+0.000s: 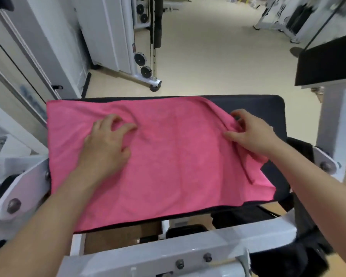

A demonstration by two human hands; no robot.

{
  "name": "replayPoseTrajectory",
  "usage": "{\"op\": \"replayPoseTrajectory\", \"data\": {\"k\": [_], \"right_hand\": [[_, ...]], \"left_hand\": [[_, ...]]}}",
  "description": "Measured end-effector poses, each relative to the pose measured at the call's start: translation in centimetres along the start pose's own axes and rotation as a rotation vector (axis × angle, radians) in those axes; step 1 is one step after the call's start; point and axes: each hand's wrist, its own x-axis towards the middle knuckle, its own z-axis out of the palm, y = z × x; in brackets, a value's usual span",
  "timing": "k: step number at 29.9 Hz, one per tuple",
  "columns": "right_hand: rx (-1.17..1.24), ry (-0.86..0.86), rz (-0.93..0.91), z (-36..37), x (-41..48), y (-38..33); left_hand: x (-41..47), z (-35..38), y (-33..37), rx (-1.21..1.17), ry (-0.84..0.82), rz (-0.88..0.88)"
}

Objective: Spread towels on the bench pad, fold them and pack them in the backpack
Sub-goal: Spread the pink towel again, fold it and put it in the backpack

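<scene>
Black bench pad (268,104) carries a pink towel (168,166) spread across it. On it the left hand (106,144) digs bent, parted fingers into the cloth; the right hand (252,134) pinches its bunched right edge.

Beige floor (218,47), white cable machine (108,37) (black pulleys (140,59)) at left, evenly lit.

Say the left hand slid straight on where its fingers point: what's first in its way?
Probably just more towel, with a wrinkle ahead of the left hand, then the pad edge.
</scene>
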Motion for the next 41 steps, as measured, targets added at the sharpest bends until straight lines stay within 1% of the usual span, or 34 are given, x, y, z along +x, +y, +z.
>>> {"op": "replayPoseTrajectory", "data": {"k": [3,5,6,8,9,11,13,15,17,19,21,22,24,26,28,30,32,33,36,39,41], "right_hand": [[0.000,-0.061,0.025,-1.1,-0.7,3.6],[0.004,-0.071,0.015,-1.5,-1.1,5.4],[0.002,-0.056,0.001,-1.5,-1.3,6.1],[0.072,-0.011,-0.016,-1.1,-1.5,7.2],[0.145,0.002,-0.009,-1.0,-1.5,7.5],[0.263,0.014,0.017,-0.9,-1.2,7.7],[0.305,0.080,-0.004,-0.9,-0.8,7.9],[0.360,0.220,-0.039,-0.9,-0.5,8.1],[0.444,0.328,-0.065,-0.9,-0.2,8.3],[0.527,0.376,-0.103,-0.9,0.1,8.8],[0.585,0.416,-0.153,-1.1,0.5,9.4],[0.599,0.432,-0.183,-1.2,0.8,9.9],[0.628,0.445,-0.228,-1.5,1.4,10.7],[0.707,0.413,-0.214,-1.8,1.7,11.1],[0.782,0.330,-0.123,-2.0,2.0,11.6],[0.826,0.241,-0.033,-1.8,2.5,12.2],[0.838,0.181,-0.006,-1.4,3.1,12.7],[0.838,0.161,-0.003,-1.3,3.1,13.0],[0.851,0.099,0.004,-1.5,2.5,13.9],[0.751,0.031,-0.053,-1.3,1.0,15.2],[0.669,0.047,-0.053,-0.8,-0.1,16.1]], "left_hand": [[-0.1,0.1,0.9,0.054,-0.025,-0.057],[-0.1,0.4,2.8,0.058,0.015,-0.086],[-0.1,0.7,4.5,0.038,0.049,-0.055],[-0.4,1.7,8.8,-0.054,0.078,0.110],[-0.4,2.3,11.3,-0.128,0.040,0.201],[0.0,3.7,15.9,-0.255,-0.043,0.316],[1.3,4.7,19.6,-0.343,-0.013,0.366],[3.5,4.9,22.6,-0.442,0.051,0.369],[6.3,4.5,25.2,-0.445,0.081,0.357],[8.7,3.9,27.6,-0.280,0.004,0.313],[10.2,3.8,29.4,-0.161,-0.165,0.252],[10.8,3.9,30.0,-0.174,-0.258,0.217],[11.5,3.8,30.7,-0.293,-0.400,0.143],[11.9,3.4,30.6,-0.392,-0.441,0.096],[12.4,3.3,30.6,-0.469,-0.382,0.053],[13.2,3.5,30.6,-0.478,-0.231,0.056],[14.2,3.9,30.6,-0.442,-0.064,0.064],[14.6,4.1,30.7,-0.472,-0.016,0.052],[15.7,5.0,31.4,-0.571,0.053,0.050],[16.3,6.0,32.1,-0.570,0.089,0.104],[16.5,6.7,32.2,-0.544,0.095,0.133]]}}
